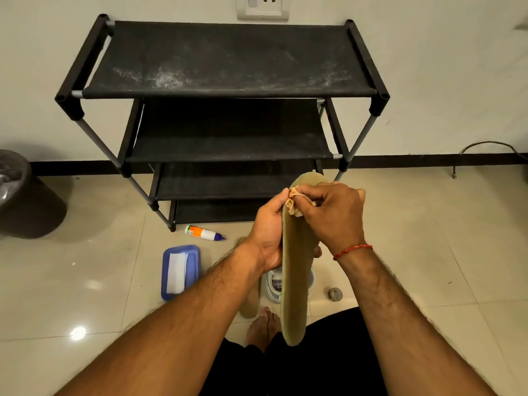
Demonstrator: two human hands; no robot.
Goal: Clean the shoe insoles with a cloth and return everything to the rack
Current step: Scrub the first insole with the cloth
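At your far left a dark bin (17, 190) stands on the tiled floor (85, 310) against the wall. Next comes a blue tray (194, 252) lying flat with a white folded sheet (176, 272) in it, and just beyond it a small glue bottle (203, 232) on its side near the foot of the black rack (228, 61), whose dusty shelves stand bare. Your left hand (265, 238) is closed around the edge of a tan insole (295, 281), holding it upright on its length in front of you. A second insole (251, 304) lies on the floor below, partly hidden by your arm. Your right hand (331, 215) is pinched shut on a crumpled cloth (293, 202), pressing it to the insole's upper part. A small round object (335, 294) sits on the floor further right.
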